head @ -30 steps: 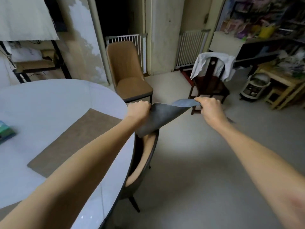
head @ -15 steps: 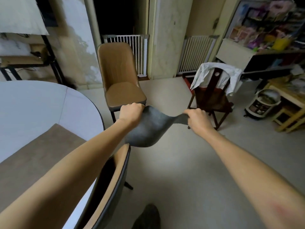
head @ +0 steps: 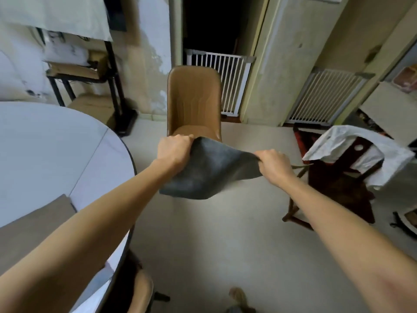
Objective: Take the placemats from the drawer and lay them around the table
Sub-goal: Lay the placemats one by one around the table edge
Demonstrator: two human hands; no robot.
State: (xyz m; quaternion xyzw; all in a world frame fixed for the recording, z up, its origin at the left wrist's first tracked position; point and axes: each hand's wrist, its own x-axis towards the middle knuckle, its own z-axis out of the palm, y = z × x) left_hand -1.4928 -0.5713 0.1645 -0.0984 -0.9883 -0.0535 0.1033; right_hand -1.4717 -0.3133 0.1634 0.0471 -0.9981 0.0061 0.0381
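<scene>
Grey placemat [head: 209, 170] slung between clenched left hand [head: 172, 151] & right hand [head: 273, 164], clear of table [head: 56, 141] — limp sag may fold under on landing, prob. creasing.

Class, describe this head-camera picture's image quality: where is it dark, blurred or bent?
Head view: the doorway is black; wide-angle bend curves the table rim and walls; the white cloth on the dark chair smears; the held grey placemat looks soft.
</scene>
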